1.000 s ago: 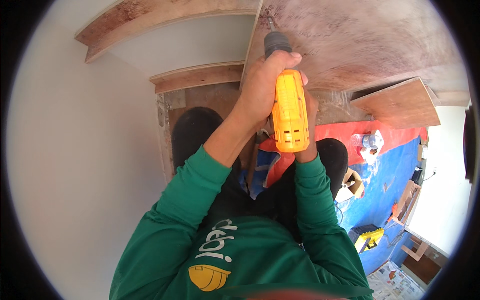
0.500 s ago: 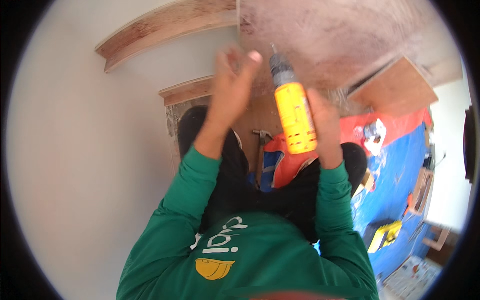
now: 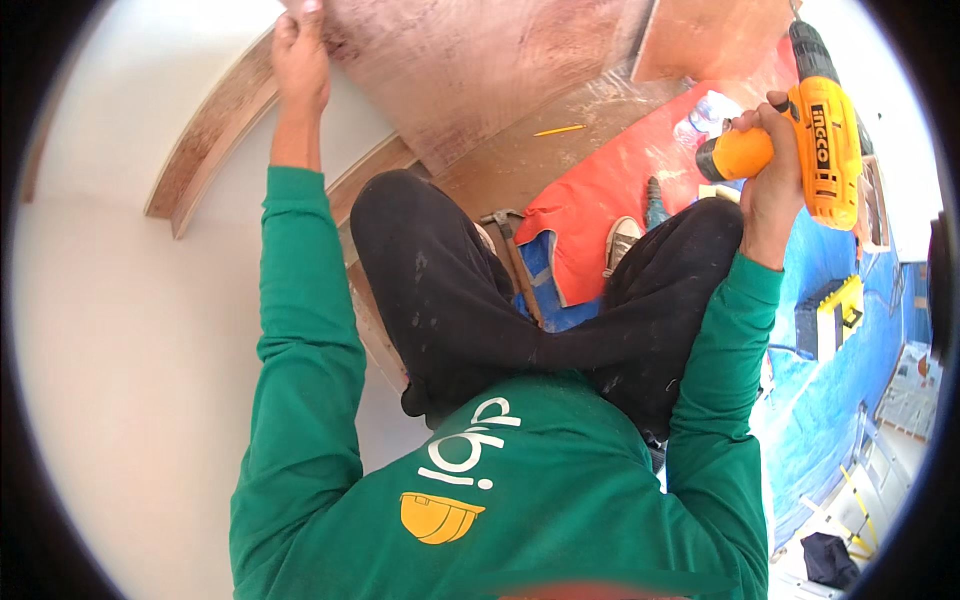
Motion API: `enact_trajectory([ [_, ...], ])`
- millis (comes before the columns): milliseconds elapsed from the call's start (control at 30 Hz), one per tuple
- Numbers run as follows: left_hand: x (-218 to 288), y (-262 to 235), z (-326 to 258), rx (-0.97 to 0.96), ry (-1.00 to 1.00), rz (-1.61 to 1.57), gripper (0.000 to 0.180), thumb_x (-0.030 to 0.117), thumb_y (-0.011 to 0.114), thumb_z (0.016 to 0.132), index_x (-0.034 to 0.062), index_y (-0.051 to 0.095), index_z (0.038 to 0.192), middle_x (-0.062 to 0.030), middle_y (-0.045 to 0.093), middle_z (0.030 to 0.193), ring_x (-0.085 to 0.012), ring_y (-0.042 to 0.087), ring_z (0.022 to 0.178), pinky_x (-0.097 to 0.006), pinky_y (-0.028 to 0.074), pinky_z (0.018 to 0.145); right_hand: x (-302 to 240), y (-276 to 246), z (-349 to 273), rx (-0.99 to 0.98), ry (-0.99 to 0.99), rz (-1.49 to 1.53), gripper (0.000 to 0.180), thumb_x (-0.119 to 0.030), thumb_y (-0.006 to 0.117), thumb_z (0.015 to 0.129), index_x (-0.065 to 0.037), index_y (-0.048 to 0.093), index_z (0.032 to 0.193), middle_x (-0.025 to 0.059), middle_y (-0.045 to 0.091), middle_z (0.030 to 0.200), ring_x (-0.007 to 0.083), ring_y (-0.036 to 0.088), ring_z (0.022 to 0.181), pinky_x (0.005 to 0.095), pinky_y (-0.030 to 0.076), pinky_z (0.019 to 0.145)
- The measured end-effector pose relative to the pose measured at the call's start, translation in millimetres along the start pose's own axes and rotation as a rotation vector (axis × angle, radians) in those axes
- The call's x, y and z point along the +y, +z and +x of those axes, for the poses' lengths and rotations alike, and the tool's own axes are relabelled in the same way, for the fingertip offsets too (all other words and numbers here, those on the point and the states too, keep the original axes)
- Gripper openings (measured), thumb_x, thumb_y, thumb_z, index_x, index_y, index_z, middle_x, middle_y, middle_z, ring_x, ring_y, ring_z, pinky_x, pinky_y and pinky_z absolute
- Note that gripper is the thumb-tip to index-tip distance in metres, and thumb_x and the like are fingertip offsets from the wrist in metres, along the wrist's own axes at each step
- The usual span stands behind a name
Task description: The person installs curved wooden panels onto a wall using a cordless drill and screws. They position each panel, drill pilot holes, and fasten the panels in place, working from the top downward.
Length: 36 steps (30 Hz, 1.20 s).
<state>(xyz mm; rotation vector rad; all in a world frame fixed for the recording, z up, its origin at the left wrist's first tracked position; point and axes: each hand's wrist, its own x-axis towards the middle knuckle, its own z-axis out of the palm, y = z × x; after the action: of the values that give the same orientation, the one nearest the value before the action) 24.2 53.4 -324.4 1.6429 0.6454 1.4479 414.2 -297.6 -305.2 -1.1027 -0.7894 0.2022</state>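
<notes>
In my right hand (image 3: pixel 772 195) is a yellow and black cordless drill (image 3: pixel 832 185), raised at the far right. My fingers wrap its handle, and its chuck and bit point up toward the top edge. My left hand (image 3: pixel 302 75) is at the upper left, fingers curled at the edge of a large reddish-brown wooden panel (image 3: pixel 470 70); the fingertips are partly cut off by the picture's top. Next to that hand a curved wooden rib (image 3: pixel 215 130) runs along the pale wall. Between my bent knees lies a claw hammer (image 3: pixel 515 255).
A yellow pencil (image 3: pixel 560 130) lies on brown board. An orange-red sheet (image 3: pixel 590 200) and blue sheeting (image 3: pixel 810 400) cover the floor. A second wooden board (image 3: pixel 700 40) is at the top. A yellow and black toolbox (image 3: pixel 832 315) stands right; a dark cloth (image 3: pixel 830 560) lies lower right.
My hands have moved apart: the left up and left to the panel's edge, the right, with the drill, up and right. The view has shifted, and the pencil now shows.
</notes>
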Motion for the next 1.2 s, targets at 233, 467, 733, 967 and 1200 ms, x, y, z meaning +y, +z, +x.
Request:
enact_trajectory([
  [233, -24.3, 18.8, -92.0, 0.422, 0.289, 0.484, 0.038, 0.030, 0.067, 0.110, -0.0053, 0.064, 0.124, -0.0142, 0.069, 0.126, -0.0235, 0.064, 0.121, -0.038, 0.051, 0.105, 18.0, -44.2, 17.6, 0.031, 0.198, 0.231, 0.035, -0.007, 0.070, 0.095, 0.004, 0.058, 0.126, 0.0086, 0.065, 0.096, 0.0206, 0.068, 0.082, 0.0377, 0.058, 0.082],
  [467, -199.2, -27.5, -268.8, 0.221, -0.499, 0.769, 0.025, 0.018, 0.070, 0.102, 0.0029, 0.069, 0.121, -0.0139, 0.074, 0.123, -0.0291, 0.070, 0.114, -0.043, 0.053, 0.100, 20.4, -61.8, 28.7, -0.069, 0.409, 0.224, 0.034, -0.017, 0.067, 0.101, -0.002, 0.055, 0.129, 0.0025, 0.055, 0.092, 0.0177, 0.059, 0.088, 0.0414, 0.051, 0.094],
  [733, -307.5, 28.1, -287.9, 0.425, -0.896, 0.284, 0.065, 0.028, 0.075, 0.102, -0.0068, 0.054, 0.153, -0.0250, 0.070, 0.139, -0.0338, 0.067, 0.129, -0.040, 0.050, 0.109, 21.2, -74.3, 36.1, -0.058, 0.462, 0.241, 0.025, -0.014, 0.066, 0.103, -0.003, 0.058, 0.123, 0.0034, 0.056, 0.091, 0.0184, 0.058, 0.087, 0.0410, 0.049, 0.092],
  [967, -316.5, 28.0, -271.9, 0.342, -0.885, 0.402, 0.075, 0.049, 0.071, 0.103, -0.0081, 0.058, 0.150, -0.0308, 0.065, 0.145, -0.0417, 0.063, 0.135, -0.045, 0.048, 0.114, 24.3, -74.8, 40.6, -0.077, 0.470, 0.202, 0.020, -0.011, 0.066, 0.102, -0.002, 0.060, 0.119, 0.0043, 0.058, 0.088, 0.0198, 0.060, 0.085, 0.0411, 0.050, 0.088],
  [1200, -327.2, 19.4, -290.8, 0.202, -0.884, 0.756, 0.085, 0.069, 0.049, 0.107, -0.0057, 0.062, 0.146, -0.0318, 0.064, 0.144, -0.0458, 0.061, 0.135, -0.050, 0.045, 0.118, 26.4, -73.6, 39.2, -0.108, 0.525, 0.253, 0.023, -0.013, 0.068, 0.101, -0.004, 0.058, 0.119, 0.0039, 0.059, 0.088, 0.0195, 0.061, 0.085, 0.0418, 0.051, 0.089],
])
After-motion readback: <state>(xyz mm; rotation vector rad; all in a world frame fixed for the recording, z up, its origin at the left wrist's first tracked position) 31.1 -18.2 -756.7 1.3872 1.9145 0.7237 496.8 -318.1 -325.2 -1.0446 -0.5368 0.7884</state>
